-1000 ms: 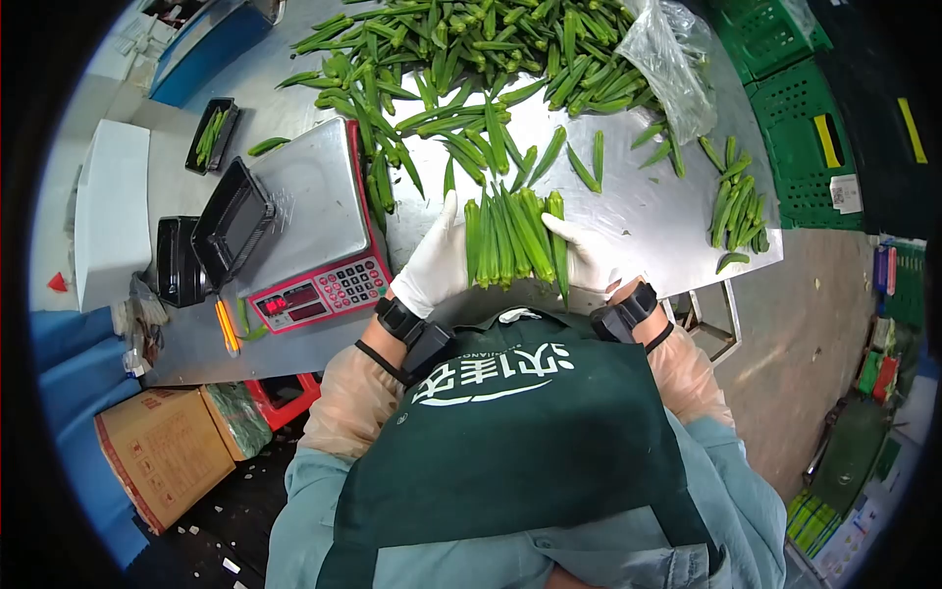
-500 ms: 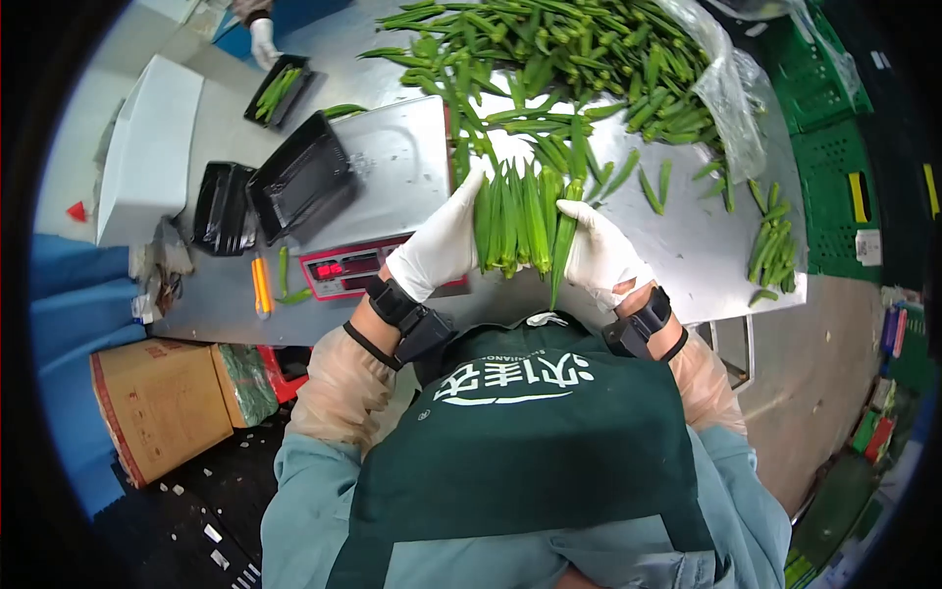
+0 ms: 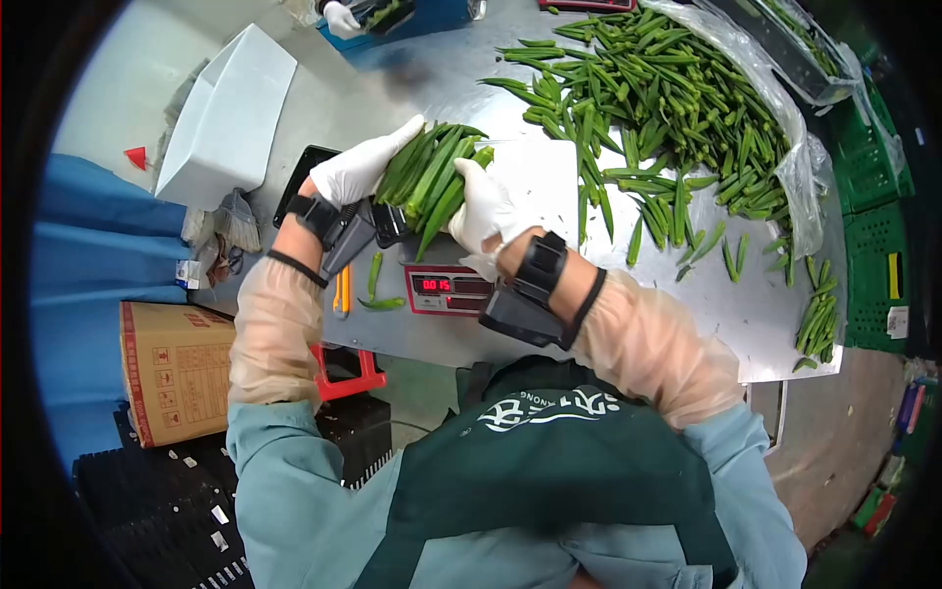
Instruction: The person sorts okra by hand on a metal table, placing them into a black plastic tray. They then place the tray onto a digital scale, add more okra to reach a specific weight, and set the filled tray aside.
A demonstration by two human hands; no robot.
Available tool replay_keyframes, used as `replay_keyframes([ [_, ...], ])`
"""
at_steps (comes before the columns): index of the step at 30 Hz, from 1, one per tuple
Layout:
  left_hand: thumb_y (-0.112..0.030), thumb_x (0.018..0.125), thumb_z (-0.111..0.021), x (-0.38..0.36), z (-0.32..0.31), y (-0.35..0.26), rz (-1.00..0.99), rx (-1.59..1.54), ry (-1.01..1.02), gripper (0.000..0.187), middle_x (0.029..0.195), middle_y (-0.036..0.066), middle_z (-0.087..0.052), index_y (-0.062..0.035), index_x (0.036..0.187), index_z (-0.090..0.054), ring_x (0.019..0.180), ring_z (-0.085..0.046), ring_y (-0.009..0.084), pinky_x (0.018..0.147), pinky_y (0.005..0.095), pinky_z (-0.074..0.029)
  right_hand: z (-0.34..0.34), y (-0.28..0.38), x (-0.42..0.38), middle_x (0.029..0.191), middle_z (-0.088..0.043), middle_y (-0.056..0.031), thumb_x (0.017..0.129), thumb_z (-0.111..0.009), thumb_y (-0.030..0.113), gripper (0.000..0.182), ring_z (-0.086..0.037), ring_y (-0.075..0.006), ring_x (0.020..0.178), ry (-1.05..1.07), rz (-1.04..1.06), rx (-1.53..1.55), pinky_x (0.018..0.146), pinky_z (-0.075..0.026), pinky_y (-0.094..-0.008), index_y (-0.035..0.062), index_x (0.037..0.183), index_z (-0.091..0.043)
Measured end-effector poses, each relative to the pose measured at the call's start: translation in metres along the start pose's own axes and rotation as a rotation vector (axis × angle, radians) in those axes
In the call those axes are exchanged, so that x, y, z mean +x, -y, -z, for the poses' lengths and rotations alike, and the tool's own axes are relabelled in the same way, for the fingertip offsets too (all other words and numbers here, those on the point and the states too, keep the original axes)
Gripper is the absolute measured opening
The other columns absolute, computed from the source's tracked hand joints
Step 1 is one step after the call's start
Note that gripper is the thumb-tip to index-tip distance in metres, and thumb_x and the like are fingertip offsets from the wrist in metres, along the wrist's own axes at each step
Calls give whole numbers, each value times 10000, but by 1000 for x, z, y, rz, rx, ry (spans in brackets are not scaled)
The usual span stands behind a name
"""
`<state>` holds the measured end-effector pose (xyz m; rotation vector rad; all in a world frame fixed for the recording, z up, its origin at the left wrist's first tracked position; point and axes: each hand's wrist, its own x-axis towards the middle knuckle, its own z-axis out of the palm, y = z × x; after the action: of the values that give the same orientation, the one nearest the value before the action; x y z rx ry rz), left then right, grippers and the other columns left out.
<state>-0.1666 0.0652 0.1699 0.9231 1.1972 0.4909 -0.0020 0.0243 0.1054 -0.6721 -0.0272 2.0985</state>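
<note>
A bunch of green okra (image 3: 432, 179) is held between both my gloved hands. My left hand (image 3: 361, 173) presses along its left side, the thumb stretched up at the top. My right hand (image 3: 485, 204) is closed against its right side. Beneath the bunch, partly hidden, a black plastic tray (image 3: 391, 226) sits at the left of the digital scale (image 3: 453, 290), whose red display is lit. The bare part of the scale's metal plate (image 3: 540, 182) shows right of my right hand.
A large okra pile (image 3: 677, 108) spreads from a clear plastic bag (image 3: 800, 147). Another black tray (image 3: 302, 177), an orange-handled tool (image 3: 341, 293) and loose okra (image 3: 381, 303) lie left. A white bin (image 3: 231, 118) stands farther left. A co-worker's gloved hand (image 3: 341, 20) is at the top.
My hands have carried the okra bunch left, from in front of the scale's right side to over the black tray. The bunch is now tilted. The co-worker's hand and tray have moved away upward.
</note>
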Motion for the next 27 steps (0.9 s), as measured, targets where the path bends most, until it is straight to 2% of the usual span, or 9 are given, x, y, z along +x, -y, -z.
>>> replay_keyframes([
  [4, -716, 939, -293, 4, 14, -8, 131, 531, -31, 838, 1527, 170, -349, -103, 1511, -318, 1398, -321, 355, 1131, 521, -235, -1, -9, 14, 1229, -578, -168, 1016, -424, 266, 365, -600, -375, 1072, -34, -75, -156, 920, -460, -627, 36, 1298, -450],
  [7, -658, 963, -345, 1, 10, 0, 18, 502, -93, 777, 1495, 162, -401, -86, 1489, -357, 1391, -352, 308, 1135, 478, -249, 9, 6, -10, 1271, -531, -221, 1001, -458, 265, 339, -528, -418, 1184, 28, -127, -51, 1034, -361, -678, 13, 1227, -453],
  [9, -609, 980, -377, -14, 19, 3, -133, 479, -127, 715, 1453, 150, -452, -78, 1457, -405, 1363, -393, 279, 1127, 450, -273, 41, 23, -18, 1283, -511, -249, 985, -498, 236, 332, -461, -414, 1273, -101, -120, 2, 1087, -323, -662, -15, 1197, -452],
  [11, -506, 1005, -428, -25, 36, 15, -203, 377, -261, 582, 1376, 109, -533, -75, 1393, -486, 1302, -467, 229, 1101, 396, -317, 94, 61, -42, 1264, -524, -252, 969, -534, 213, 316, -438, -397, 1306, 265, -112, 52, 1108, -319, -642, -38, 1152, -475],
  [13, -501, 980, -486, -51, 49, 26, -318, 313, -390, 567, 1277, 92, -606, -35, 1293, -568, 1216, -531, 213, 1039, 353, -371, 124, 89, -81, 1266, -541, -225, 969, -534, 193, 275, -474, -353, 1285, 65, 19, -68, 1082, -383, -561, -31, 1126, -513],
  [16, -531, 981, -461, -73, 88, 61, -244, 168, -549, 608, 1315, 108, -597, -55, 1352, -530, 1245, -524, 227, 1052, 399, -361, 239, 118, -122, 1234, -598, -184, 963, -544, 188, 305, -578, -266, 1079, -152, 66, 78, 873, -465, -385, -39, 1167, -536],
  [19, -512, 1005, -424, -89, 113, 103, -170, -21, -636, 606, 1376, 121, -555, -36, 1373, -501, 1258, -520, 230, 1053, 404, -358, 285, 118, -171, 1144, -659, -143, 958, -555, 195, 305, -615, -202, 921, -382, 197, 153, 736, -463, -324, -26, 1167, -547],
  [21, -501, 1009, -426, -95, 116, 129, -158, -136, -631, 605, 1374, 126, -556, -27, 1378, -490, 1240, -535, 227, 1037, 396, -377, 305, 116, -185, 1050, -692, -127, 947, -572, 158, 190, -647, -198, 835, -450, 162, 206, 631, -458, -301, 20, 1077, -569],
  [27, -483, 1008, -440, -84, 95, 154, -159, -183, -549, 607, 1349, 162, -565, -6, 1383, -472, 1206, -561, 232, 999, 347, -416, 267, 99, -166, 1023, -694, -105, 958, -565, 164, 219, -641, -190, 826, -371, 97, 91, 641, -460, -295, 7, 1110, -576],
])
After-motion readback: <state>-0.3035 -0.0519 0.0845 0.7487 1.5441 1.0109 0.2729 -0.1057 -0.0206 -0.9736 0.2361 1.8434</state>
